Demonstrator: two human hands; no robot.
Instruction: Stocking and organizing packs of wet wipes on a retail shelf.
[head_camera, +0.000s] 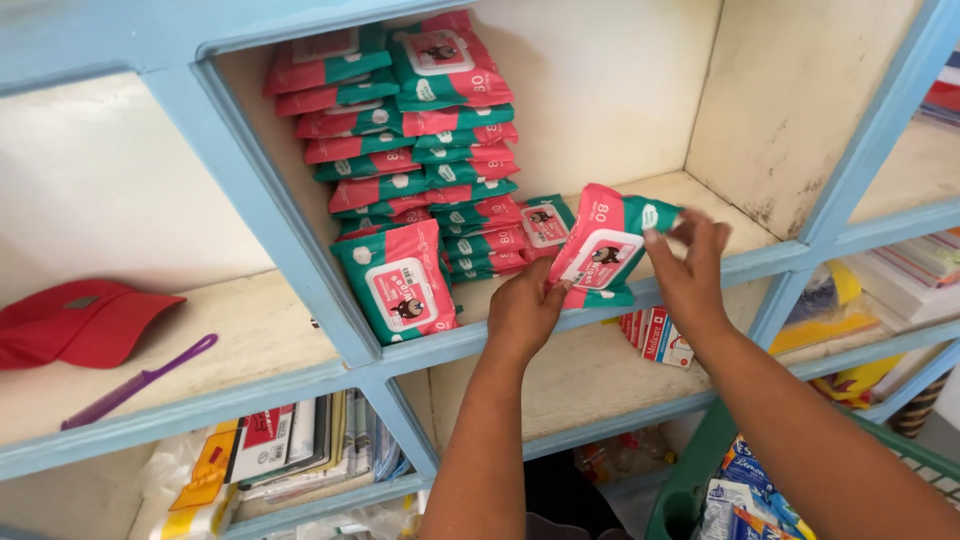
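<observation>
Both hands, left hand (522, 312) and right hand (690, 270), grasp one wipes pack (605, 245), long axis tilted up-right; one pack (400, 285) leans beside.

Blue shelf (300, 240) carries stacked wipe packs (420, 150), red cap (80, 322), purple comb (140, 382).

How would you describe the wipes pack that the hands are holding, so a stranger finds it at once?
Look at the blue-framed shelf, middle compartment with stacked red-and-green wipes packs. In front of its lower edge, the held pack sits between the left hand and right hand. Only this one is lifted off the shelf.
</observation>
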